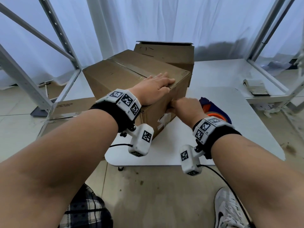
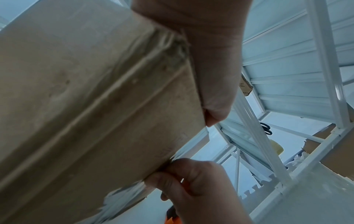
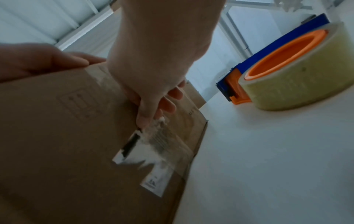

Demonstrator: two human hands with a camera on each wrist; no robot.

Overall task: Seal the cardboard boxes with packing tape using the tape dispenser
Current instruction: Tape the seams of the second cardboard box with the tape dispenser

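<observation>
The left hand (image 1: 153,87) lies flat on the top of the near cardboard box (image 1: 125,74), with its fingers stretched and reaching to the right top edge; it presses and grips nothing. The right hand (image 1: 185,106) is on the near right side wall of this box, just under that edge. Its fingers (image 3: 153,112) are bent and press on a strip of clear tape that comes down the wall beside a torn white label (image 3: 151,153). Whether they pinch the tape end or only rub it flat, I cannot tell.

The box stands on the white table (image 1: 246,129), turned at an angle, with its flaps closed and a tape line along the middle seam. A second box (image 1: 174,53) stands behind it, touching or almost touching. The tape dispenser (image 3: 287,72), blue and orange with a yellowish roll, lies on the table to the right of the right hand, near but apart from it.

The box is probably light and may slide on the smooth table, so the flat hand on top is useful. The cardboard is stiff at the edges and softer at the seam. The dispenser should be taken by its handle; the toothed blade is to avoid.
</observation>
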